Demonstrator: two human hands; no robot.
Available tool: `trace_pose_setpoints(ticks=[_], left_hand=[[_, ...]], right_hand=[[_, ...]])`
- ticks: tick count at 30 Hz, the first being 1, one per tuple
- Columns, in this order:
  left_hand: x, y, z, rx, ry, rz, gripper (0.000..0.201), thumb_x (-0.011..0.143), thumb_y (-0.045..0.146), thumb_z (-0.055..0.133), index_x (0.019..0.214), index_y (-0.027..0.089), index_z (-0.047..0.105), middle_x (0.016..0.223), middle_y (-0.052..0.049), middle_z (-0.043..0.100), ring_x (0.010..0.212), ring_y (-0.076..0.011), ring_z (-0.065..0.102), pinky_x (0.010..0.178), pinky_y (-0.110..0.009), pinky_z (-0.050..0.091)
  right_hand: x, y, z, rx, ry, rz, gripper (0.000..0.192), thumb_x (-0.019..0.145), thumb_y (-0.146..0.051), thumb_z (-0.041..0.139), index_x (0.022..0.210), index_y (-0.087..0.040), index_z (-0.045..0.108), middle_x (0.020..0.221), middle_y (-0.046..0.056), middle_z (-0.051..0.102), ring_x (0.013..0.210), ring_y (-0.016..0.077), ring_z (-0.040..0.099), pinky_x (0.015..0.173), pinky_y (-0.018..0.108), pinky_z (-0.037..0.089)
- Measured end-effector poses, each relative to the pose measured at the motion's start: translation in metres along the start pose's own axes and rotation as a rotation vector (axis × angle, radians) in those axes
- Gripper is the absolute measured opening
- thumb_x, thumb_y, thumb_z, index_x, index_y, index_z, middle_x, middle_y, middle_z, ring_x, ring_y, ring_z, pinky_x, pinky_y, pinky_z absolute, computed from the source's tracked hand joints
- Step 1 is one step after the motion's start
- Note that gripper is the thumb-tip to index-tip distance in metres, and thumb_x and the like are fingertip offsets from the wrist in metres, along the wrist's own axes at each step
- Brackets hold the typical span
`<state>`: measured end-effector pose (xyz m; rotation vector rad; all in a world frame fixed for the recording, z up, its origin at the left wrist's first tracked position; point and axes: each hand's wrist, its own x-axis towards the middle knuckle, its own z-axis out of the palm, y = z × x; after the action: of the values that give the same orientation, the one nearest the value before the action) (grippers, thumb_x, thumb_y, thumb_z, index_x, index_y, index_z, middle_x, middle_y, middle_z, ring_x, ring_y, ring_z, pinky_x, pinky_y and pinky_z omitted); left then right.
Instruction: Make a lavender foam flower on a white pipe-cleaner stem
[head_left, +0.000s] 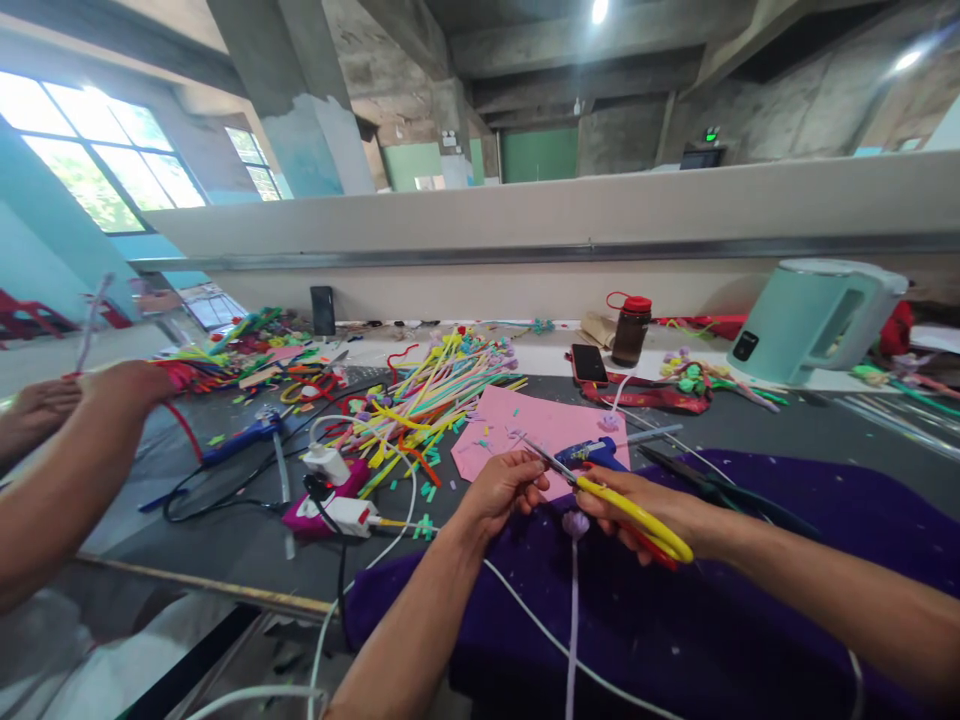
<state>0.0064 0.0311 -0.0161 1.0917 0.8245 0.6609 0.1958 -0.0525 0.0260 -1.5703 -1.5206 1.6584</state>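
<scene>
Scissors at work over the purple cloth (675,620)

The right hand (645,510) grips yellow-handled scissors (600,490), blades pointing toward the left hand (502,490), whose fingers pinch a small lilac piece at the blade tips. A lilac pipe cleaner (574,600) hangs between both hands, above the cloth; the pink sheet (517,425) lies just beyond.

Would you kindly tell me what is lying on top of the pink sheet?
Small green scraps dot the pink sheet, and a blue glue gun rests on its near edge. Both hands and the scissors cover its near corner.
</scene>
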Motion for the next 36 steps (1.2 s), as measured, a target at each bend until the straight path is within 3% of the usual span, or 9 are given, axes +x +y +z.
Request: trace_pose_setpoints(ticks=[7, 15, 22, 26, 30, 33, 36], left_hand=[[0.002, -0.003, 0.002, 0.096, 0.055, -0.035, 0.022, 0.067, 0.033, 0.063, 0.068, 0.011, 0.057, 0.052, 0.000, 0.061, 0.033, -0.0048, 0.048, 0.031, -0.015, 0.031], [0.006, -0.003, 0.004, 0.205, 0.115, -0.048, 0.024, 0.066, 0.035, 0.062, 0.059, 0.012, 0.055, 0.043, 0.002, 0.056, 0.030, -0.0049, 0.045, 0.030, -0.014, 0.029], [0.011, -0.009, -0.002, 0.243, 0.099, -0.048, 0.023, 0.066, 0.033, 0.062, 0.060, 0.012, 0.057, 0.045, 0.000, 0.058, 0.031, -0.0054, 0.046, 0.030, -0.014, 0.030], [0.012, -0.010, -0.002, 0.236, 0.109, -0.043, 0.022, 0.066, 0.032, 0.063, 0.058, 0.011, 0.057, 0.043, 0.000, 0.057, 0.030, -0.0058, 0.046, 0.029, -0.014, 0.029], [0.012, -0.008, -0.002, 0.168, 0.117, -0.036, 0.020, 0.066, 0.029, 0.064, 0.060, 0.011, 0.057, 0.045, 0.000, 0.057, 0.030, -0.0051, 0.046, 0.028, -0.013, 0.030], [0.012, -0.006, -0.004, 0.076, 0.119, -0.033, 0.014, 0.066, 0.023, 0.065, 0.067, 0.011, 0.059, 0.052, -0.001, 0.060, 0.039, -0.0066, 0.053, 0.034, -0.013, 0.037], [0.011, -0.003, -0.005, -0.017, 0.096, -0.033, 0.013, 0.068, 0.019, 0.065, 0.074, 0.010, 0.060, 0.058, -0.004, 0.063, 0.046, -0.0075, 0.057, 0.040, -0.014, 0.044]], right_hand=[[0.004, -0.008, -0.003, -0.106, 0.072, 0.013, 0.023, 0.077, -0.035, 0.053, 0.095, -0.021, 0.052, 0.054, -0.008, 0.040, 0.034, 0.0021, 0.029, 0.031, 0.013, 0.024], [0.010, -0.011, -0.008, -0.308, 0.183, -0.059, 0.026, 0.070, -0.030, 0.057, 0.094, -0.019, 0.058, 0.064, -0.004, 0.055, 0.045, 0.0067, 0.042, 0.043, 0.018, 0.031], [0.024, 0.001, -0.017, -0.347, 0.155, -0.119, 0.031, 0.064, -0.023, 0.059, 0.094, -0.017, 0.061, 0.086, 0.001, 0.063, 0.071, 0.0147, 0.054, 0.058, 0.021, 0.037], [0.020, -0.002, -0.017, -0.347, 0.140, -0.118, 0.029, 0.063, -0.019, 0.058, 0.091, -0.017, 0.062, 0.078, 0.000, 0.063, 0.063, 0.0123, 0.052, 0.054, 0.020, 0.036], [0.008, -0.009, -0.015, -0.317, 0.144, -0.105, 0.030, 0.067, -0.018, 0.056, 0.097, -0.017, 0.058, 0.061, -0.005, 0.052, 0.043, 0.0056, 0.040, 0.043, 0.017, 0.031], [0.000, -0.011, -0.017, -0.240, 0.159, -0.086, 0.028, 0.075, -0.032, 0.053, 0.099, -0.018, 0.054, 0.059, -0.006, 0.045, 0.039, 0.0031, 0.033, 0.037, 0.015, 0.027], [-0.005, -0.009, -0.020, -0.116, 0.178, -0.070, 0.034, 0.077, -0.046, 0.050, 0.098, -0.020, 0.051, 0.065, -0.005, 0.045, 0.040, 0.0032, 0.036, 0.034, 0.014, 0.030]])
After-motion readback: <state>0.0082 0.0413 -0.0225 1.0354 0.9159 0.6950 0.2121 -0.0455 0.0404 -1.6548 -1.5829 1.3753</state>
